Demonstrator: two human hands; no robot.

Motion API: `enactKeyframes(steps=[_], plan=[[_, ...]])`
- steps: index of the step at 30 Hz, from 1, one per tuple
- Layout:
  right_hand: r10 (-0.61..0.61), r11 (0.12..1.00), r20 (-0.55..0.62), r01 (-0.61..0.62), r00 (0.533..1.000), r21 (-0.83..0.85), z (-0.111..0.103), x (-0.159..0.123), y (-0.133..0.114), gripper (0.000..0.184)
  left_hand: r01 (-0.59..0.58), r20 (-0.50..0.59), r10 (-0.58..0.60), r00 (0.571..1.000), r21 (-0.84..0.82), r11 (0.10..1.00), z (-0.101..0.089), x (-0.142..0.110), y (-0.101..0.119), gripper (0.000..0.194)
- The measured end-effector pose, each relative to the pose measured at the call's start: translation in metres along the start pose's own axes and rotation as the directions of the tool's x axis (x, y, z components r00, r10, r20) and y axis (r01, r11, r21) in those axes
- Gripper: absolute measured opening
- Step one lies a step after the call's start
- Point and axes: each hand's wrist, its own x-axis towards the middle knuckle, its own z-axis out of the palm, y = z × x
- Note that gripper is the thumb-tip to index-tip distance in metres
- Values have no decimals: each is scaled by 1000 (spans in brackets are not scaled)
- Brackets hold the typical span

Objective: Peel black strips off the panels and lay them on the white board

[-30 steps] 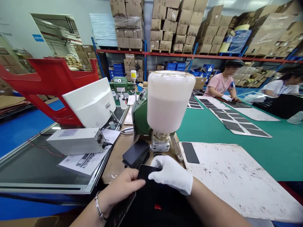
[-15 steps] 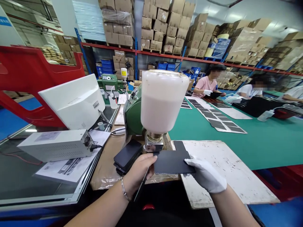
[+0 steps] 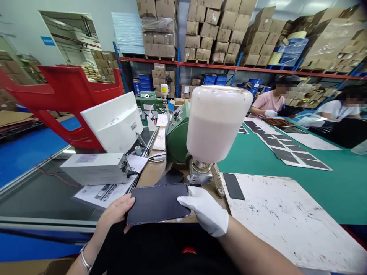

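Observation:
A dark rectangular panel is held lengthwise between my two hands, its broad face toward me and its edges rough. My bare left hand, with a bracelet at the wrist, grips the left end. At the right end my gloved right hand pinches it, thumb on the face. Just beyond the panel stands a green machine, with a metal head beneath a large plastic bottle of pale liquid. A pile of similar dark panels is partly hidden behind the held one.
To the right, a stained white board carries one dark panel. A grey power unit and a white monitor stand at left. Farther along the green table, sheets of dark panels lie near co-workers.
Half a second ago the panel was by the machine's head, with another thin piece in my left hand. Now the panel is nearer me and farther left, between both hands. The view swung right, then back.

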Motion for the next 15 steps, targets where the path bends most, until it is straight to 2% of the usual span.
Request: enactKeyframes(steps=[2, 4, 6, 8, 10, 12, 15], plan=[[28, 999, -3, -28, 1000, -45, -10, -5, -1, 16, 3, 49, -7, 999, 80, 997, 2, -4, 2, 23], [62, 993, -30, -65, 998, -97, -25, -11, 0, 23, -27, 173, -2, 985, 160, 987, 10, -2, 7, 21], [134, 961, -46, -141, 990, -237, -37, -18, 3, 30, -100, 353, -6, 935, 280, 955, 25, 5, 10, 19], [207, 881, -55, -211, 977, -423, -44, -25, 7, 34, -196, 507, -32, 861, 391, 899, 43, 19, 9, 21], [247, 821, -87, -256, 965, -510, -48, -33, 13, 28, -224, 568, -62, 820, 419, 880, 62, 36, 1, 29], [253, 859, -111, -276, 961, -431, -51, -42, 17, 21, -169, 565, -62, 823, 347, 922, 79, 55, -11, 39], [181, 973, -161, -200, 970, -114, -58, -57, 16, 26, -75, 593, -59, 803, 199, 977, 101, 77, -30, 61]])
